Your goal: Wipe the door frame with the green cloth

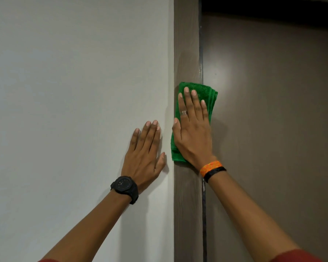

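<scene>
Head view: at frame centre the right hand [192, 133] presses flat, fingers extended, on the folded green cloth [210, 100] against the brown door frame [187, 44]. The left hand [145, 154] rests released, palm flat, on the white wall [74, 82] beside it.

A plain white wall [74, 91] filled the left half of the view. A brown door [273, 129] occupied the right, bearing a soft patch of reflected light [219, 80] near its left edge. A dark band [273, 8] ran across the top right, above the door.
</scene>
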